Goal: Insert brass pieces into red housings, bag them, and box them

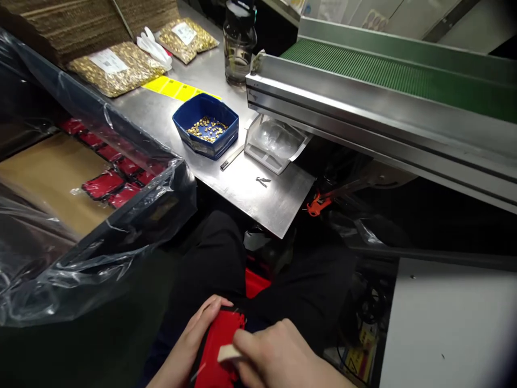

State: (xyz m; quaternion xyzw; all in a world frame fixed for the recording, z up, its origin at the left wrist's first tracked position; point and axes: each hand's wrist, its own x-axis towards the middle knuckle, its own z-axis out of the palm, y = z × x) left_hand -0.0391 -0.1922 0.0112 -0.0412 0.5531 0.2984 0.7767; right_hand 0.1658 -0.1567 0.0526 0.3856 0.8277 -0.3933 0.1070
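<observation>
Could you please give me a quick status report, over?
Left hand at edge of red item; right hand gripping pale tool over it; right hand partly blocks view.

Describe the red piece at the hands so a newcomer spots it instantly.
From the steel table, drop to the dark trousers at the bottom edge. The red piece is there, between the left hand and the right hand. Unlike the red packs in the plastic-lined crate, it has an off-white tool over it.
</observation>
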